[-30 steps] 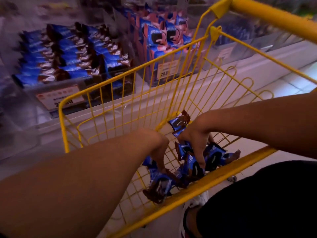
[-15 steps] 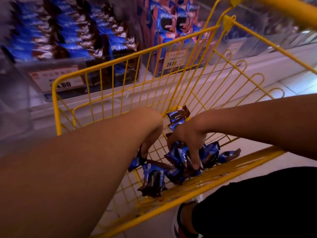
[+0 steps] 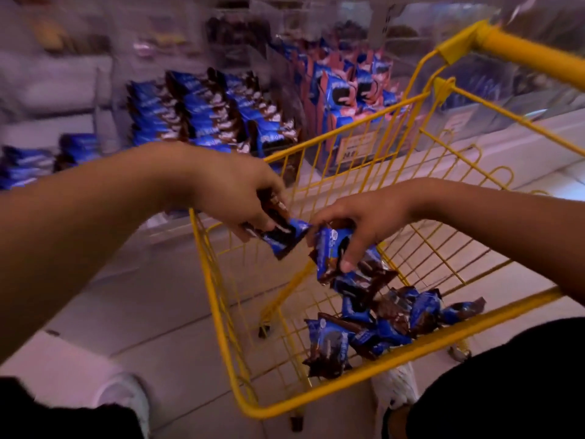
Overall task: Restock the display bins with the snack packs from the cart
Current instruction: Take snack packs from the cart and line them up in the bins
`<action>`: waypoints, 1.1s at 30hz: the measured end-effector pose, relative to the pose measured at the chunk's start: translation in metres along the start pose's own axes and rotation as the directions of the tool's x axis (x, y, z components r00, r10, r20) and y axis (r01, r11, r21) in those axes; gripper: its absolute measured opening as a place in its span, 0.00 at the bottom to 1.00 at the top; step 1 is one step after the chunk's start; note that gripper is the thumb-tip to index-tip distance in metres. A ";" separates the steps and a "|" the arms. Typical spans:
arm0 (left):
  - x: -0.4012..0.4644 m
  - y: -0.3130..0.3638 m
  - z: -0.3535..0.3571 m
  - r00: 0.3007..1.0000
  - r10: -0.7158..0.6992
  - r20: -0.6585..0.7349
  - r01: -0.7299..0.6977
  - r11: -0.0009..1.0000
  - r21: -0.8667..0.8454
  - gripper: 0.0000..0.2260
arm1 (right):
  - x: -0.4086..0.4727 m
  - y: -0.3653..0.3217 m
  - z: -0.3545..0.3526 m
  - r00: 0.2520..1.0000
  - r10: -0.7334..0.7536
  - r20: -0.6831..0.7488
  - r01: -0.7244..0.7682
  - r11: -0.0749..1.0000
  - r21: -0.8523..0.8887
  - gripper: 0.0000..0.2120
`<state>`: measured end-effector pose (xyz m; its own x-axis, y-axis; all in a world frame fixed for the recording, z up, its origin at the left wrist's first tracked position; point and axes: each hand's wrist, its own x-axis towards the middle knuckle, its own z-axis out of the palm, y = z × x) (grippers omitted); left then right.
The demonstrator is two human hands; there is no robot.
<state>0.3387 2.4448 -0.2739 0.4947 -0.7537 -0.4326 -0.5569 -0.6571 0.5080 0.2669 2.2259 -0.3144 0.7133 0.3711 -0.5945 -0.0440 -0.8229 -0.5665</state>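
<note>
Over the cart, your L hand pinches one snack pack; R hand fingers curl round a bunch w/ more dangling below. Loose grip = drops en route to the bins.

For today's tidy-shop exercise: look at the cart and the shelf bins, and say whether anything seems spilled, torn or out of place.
Nothing stands out. The loose snack packs lie jumbled in the yellow cart, as stock waiting to be shelved would. The left hand and right hand each hold packs. The bin packs stand in rows; blur hides finer detail.
</note>
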 end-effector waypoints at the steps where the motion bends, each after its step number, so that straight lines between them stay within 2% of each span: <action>1: -0.010 -0.005 0.004 1.000 -0.024 -0.019 0.019 0.972 -0.235 0.09 | -0.008 -0.008 -0.005 0.999 -0.033 -0.034 0.034 0.999 0.032 0.25; 3: -0.024 -0.013 0.011 0.993 -0.055 -0.102 -0.002 0.869 -0.495 0.07 | -0.028 -0.024 -0.013 0.983 -0.108 -0.149 0.126 0.985 0.117 0.27; 6: -0.037 -0.021 0.019 0.967 -0.080 -0.243 -0.115 0.710 -0.695 0.05 | -0.055 -0.041 -0.012 0.907 -0.210 -0.366 0.335 0.885 0.323 0.31; 9: -0.043 -0.027 0.020 0.934 -0.097 -0.345 -0.204 0.646 -0.736 0.05 | -0.057 -0.059 0.008 0.826 -0.229 -0.516 0.525 0.647 0.553 0.30; 12: -0.042 -0.031 0.018 0.911 -0.146 -0.385 -0.217 0.622 -0.752 0.05 | -0.044 -0.075 0.031 0.796 -0.122 -0.593 0.544 0.573 0.613 0.23; 15: -0.038 -0.031 0.021 0.895 -0.215 -0.391 -0.209 0.572 -0.793 0.05 | -0.030 -0.080 0.040 0.804 -0.059 -0.592 0.507 0.588 0.630 0.17; 17: -0.033 -0.029 0.022 0.889 -0.241 -0.389 -0.207 0.545 -0.812 0.07 | -0.025 -0.080 0.038 0.825 0.026 -0.564 0.475 0.507 0.719 0.14; 19: -0.030 -0.028 0.022 0.895 -0.240 -0.376 -0.207 0.522 -0.827 0.09 | -0.025 -0.080 0.034 0.860 0.073 -0.504 0.445 0.373 0.814 0.14; 22: -0.029 -0.028 0.019 0.900 -0.259 -0.350 -0.225 0.410 -0.884 0.09 | -0.027 -0.079 0.032 0.913 -0.014 -0.408 0.402 0.205 0.892 0.16; 26: -0.030 -0.025 0.025 0.898 -0.320 -0.304 -0.201 0.317 -0.927 0.07 | -0.028 -0.082 0.033 0.918 -0.145 -0.370 0.388 0.127 0.913 0.18; 28: -0.033 -0.023 0.029 0.936 -0.236 -0.262 -0.199 0.259 -0.945 0.10 | -0.027 -0.085 0.035 0.917 -0.158 -0.367 0.387 0.118 0.915 0.18; 30: -0.038 -0.021 0.033 0.984 -0.038 -0.173 -0.162 0.206 -0.965 0.18 | -0.026 -0.086 0.038 0.917 -0.128 -0.378 0.395 0.157 0.905 0.17; 33: -0.042 -0.023 0.031 0.977 0.207 -0.040 -0.077 0.174 -0.982 0.25 | -0.027 -0.086 0.040 0.924 -0.024 -0.382 0.377 0.233 0.896 0.16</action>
<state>0.3099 2.4919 -0.2908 0.3946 -0.8726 -0.2880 0.5198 -0.0464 0.8530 0.2235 2.3040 -0.2729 0.9274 0.1981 -0.3174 -0.3683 0.3337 -0.8677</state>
